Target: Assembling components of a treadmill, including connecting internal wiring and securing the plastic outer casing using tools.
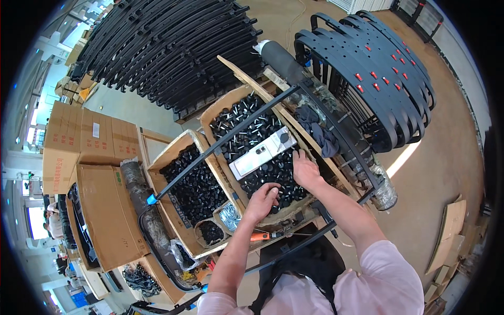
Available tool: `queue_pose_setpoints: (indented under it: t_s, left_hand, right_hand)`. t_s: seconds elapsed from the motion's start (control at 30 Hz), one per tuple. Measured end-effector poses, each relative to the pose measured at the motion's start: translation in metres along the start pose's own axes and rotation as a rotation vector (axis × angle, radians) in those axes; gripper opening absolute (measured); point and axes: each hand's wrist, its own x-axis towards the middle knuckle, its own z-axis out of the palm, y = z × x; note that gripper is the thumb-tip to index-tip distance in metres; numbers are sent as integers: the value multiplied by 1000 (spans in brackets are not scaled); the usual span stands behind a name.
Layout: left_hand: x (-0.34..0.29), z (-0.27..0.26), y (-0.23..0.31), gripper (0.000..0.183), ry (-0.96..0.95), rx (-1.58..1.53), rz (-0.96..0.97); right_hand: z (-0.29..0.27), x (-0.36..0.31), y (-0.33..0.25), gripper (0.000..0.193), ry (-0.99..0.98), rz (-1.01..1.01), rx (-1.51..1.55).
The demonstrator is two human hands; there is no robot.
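Both of my hands are over a carton (220,105) full of black round-headed bolts (247,118) with bright threaded shanks. My left hand (262,202) is above the carton's near side, fingers curled toward the thumb; anything between them is too small to make out. Farther right, my right hand (306,170) reaches among the bolts at the carton's right side, its fingers stretched forward and slightly apart. A white-grey power strip (257,156) lies across the bolts just ahead of my hands. A black metal frame (231,139) spans the cartons and passes under my forearms.
Left of the bolts, another carton holds small black plastic parts (191,181). Small tubs contain silvery screws (229,216) and black pieces (211,232). An orange-handled tool (260,237) lies nearby. Stacked black frames (173,47), curved panels (367,68) and cardboard boxes (92,136) stand around.
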Motion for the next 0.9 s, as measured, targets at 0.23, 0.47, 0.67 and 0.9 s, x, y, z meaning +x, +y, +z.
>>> queue_pose_setpoints:
  t_s: [0.23,0.47,0.67,0.9]
  left_hand:
    - [26,-22,30,32,152,76,200]
    - [138,-4,132,31,392,352,590]
    - [238,10,192,33,416,332,680]
    - [279,19,198,35,355,376,630]
  right_hand:
    - [31,25,-2,32,4,-15,-107]
    - [34,-13,13,27,-107,-225,-35]
    - [-48,-79,7,18,-148,-229,676]
    - [-129,-152,61,28,-129,-108,845]
